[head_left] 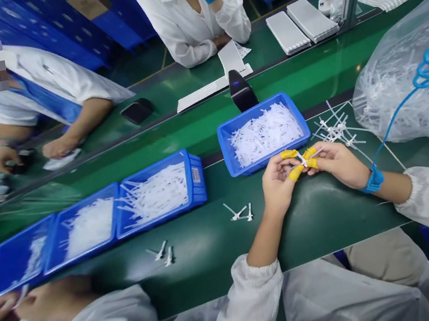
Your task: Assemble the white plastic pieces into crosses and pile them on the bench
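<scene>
My left hand [276,182] and my right hand [342,163] meet above the green bench, both with yellow finger cots on thumb and forefinger. Between their fingertips they pinch one small white plastic piece [304,162] with thin stems; its exact kind is too small to tell. Just beyond my hands stands a blue bin [226,150] full of small white plastic pieces. Right of that bin lies a loose pile of white stemmed pieces [336,130]. A few similar pieces [240,213] rest on the bench left of my left hand. A blue strap circles my right wrist.
Several blue bins [196,177] line the bench to the left, where a co-worker's hands [52,302] are busy. A large clear bag [411,76] of plastic pieces sits at right, with a coiled blue cord [426,70] running to my wrist. Co-workers sit across the green conveyor [199,121].
</scene>
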`<state>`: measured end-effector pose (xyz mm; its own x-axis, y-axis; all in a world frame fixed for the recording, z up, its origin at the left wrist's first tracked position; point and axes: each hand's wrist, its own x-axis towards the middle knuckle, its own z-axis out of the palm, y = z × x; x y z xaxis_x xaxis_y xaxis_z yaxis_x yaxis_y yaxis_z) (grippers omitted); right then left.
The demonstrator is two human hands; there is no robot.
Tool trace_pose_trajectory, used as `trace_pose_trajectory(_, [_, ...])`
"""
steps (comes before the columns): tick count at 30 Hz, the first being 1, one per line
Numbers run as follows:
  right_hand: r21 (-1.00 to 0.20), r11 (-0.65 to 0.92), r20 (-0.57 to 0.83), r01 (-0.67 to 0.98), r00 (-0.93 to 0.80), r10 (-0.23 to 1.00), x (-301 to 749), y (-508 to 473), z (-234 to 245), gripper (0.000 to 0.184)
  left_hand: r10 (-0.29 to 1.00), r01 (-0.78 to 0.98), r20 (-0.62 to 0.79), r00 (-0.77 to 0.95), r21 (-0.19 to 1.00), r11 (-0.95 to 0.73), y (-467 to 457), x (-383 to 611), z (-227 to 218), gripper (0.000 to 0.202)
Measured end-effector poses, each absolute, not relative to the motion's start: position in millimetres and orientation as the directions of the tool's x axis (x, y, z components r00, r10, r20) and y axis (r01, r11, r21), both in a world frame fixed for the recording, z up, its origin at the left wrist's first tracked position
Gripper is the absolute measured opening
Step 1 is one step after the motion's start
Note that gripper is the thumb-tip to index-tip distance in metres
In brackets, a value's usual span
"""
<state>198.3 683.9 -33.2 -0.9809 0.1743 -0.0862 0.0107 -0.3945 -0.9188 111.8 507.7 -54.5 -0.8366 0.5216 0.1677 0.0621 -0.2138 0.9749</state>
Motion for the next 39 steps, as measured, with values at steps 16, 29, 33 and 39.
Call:
trace_pose_trajectory(16, [-0.968,-0.247,-0.011,-0.046,-0.975,0.223,200,680,-35,0.032,0.497,0.167,0.230,-0.837,0.972,-0.167,506,119,-56,0.035])
trace_pose_trajectory(29, [-0.988,-0.154,-0.046,0.012,-0.975,0.217,203,681,-32,0.024,0.429,0.326,0.294,-0.854,0.945,0.001,500,122,-50,0.023])
trace_pose_trajectory(33, [-0.994,-0.112,-0.043,0.017,-0.971,0.234,204,681,-34,0.020,0.453,0.336,0.284,-0.845,0.941,0.038,499,120,-46,0.022])
trace_pose_trajectory(39, [-0.994,-0.104,-0.056,0.032,-0.969,0.239,203,681,-37,0.017,0.467,0.293,0.243,-0.850,0.955,0.037,499,117,-49,0.027])
